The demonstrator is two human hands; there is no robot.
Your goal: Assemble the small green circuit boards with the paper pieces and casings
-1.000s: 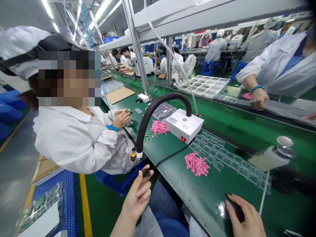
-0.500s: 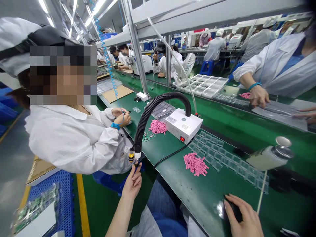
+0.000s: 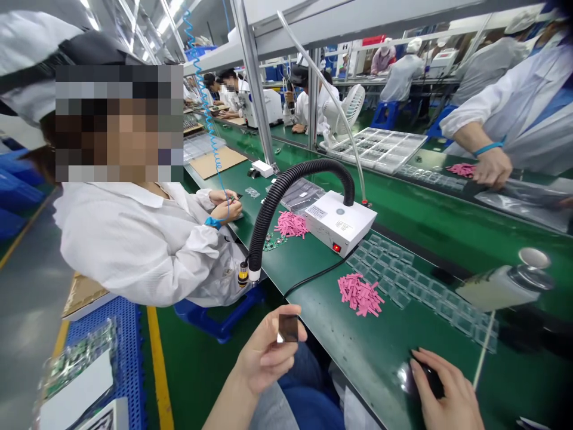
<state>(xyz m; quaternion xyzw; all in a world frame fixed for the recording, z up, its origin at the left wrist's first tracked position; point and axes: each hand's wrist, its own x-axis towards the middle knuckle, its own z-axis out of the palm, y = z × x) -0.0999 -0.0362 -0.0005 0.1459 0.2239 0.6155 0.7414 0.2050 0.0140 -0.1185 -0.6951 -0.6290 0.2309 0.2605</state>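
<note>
Apparently at handling step: pinching dark square panel [image 3: 288,328] in left hand [image 3: 265,356]; curving right hand [image 3: 455,401] around black object [image 3: 434,383], cannot tell if gripping. Next: steady panel.

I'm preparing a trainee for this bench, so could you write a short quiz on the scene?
1. What does the left hand hold?
2. True or false: the hose is attached to the bottle.
3. Which is nearest the right hand? A) fan B) black item C) blue stool

Key:
1. A dark square.
2. False; it joins the white box.
3. B
</note>
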